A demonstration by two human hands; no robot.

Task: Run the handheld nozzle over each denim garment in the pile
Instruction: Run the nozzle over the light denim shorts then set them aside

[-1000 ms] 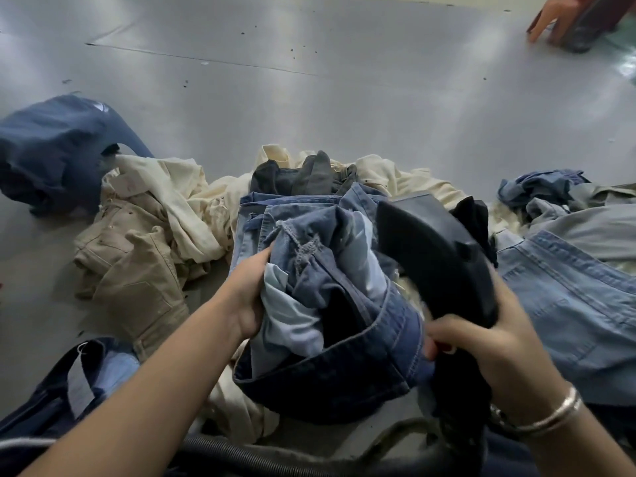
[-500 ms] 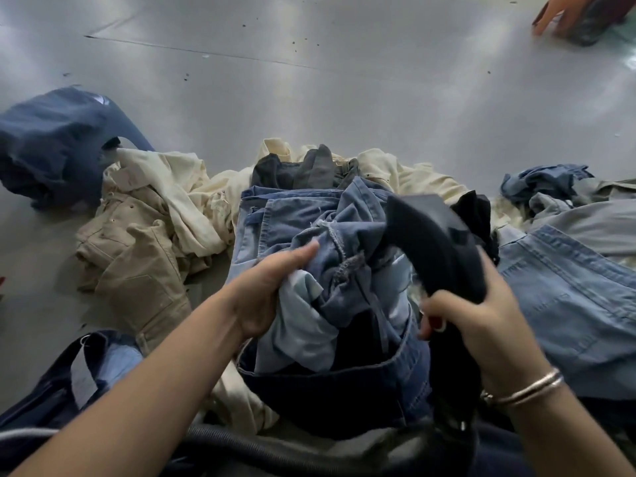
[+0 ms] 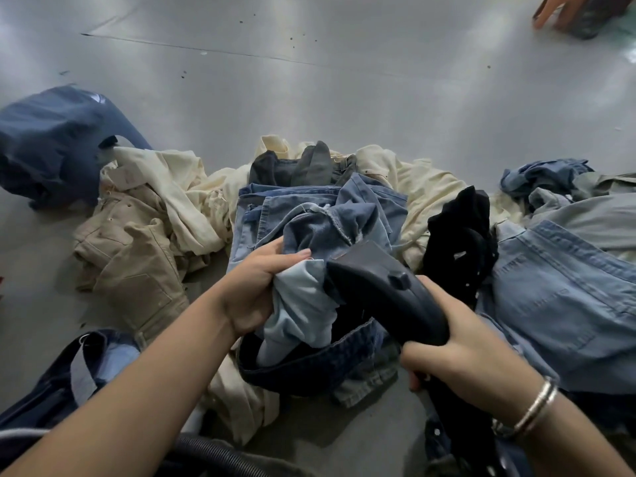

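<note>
A bunched pair of blue jeans (image 3: 320, 215) lies at the middle of the pile on the grey floor. My left hand (image 3: 258, 287) grips its pale inner fabric near the dark waistband (image 3: 309, 370). My right hand (image 3: 464, 359) holds the handle of the black handheld nozzle (image 3: 382, 287). The nozzle's head points up-left and lies against the bunched denim, right beside my left hand's fingers. A bracelet sits on my right wrist.
Cream and tan garments (image 3: 144, 228) spread to the left, a navy garment (image 3: 51, 142) lies further left, light blue denim (image 3: 564, 290) lies right, and a black cloth (image 3: 461, 228) sits beside it. A dark hose (image 3: 213, 456) runs along the bottom. Another person's hand (image 3: 554, 8) shows top right.
My right hand has lowered the nozzle and swung its head left onto the jeans. My left hand has shifted its hold on the denim from the side to the pale fabric.
</note>
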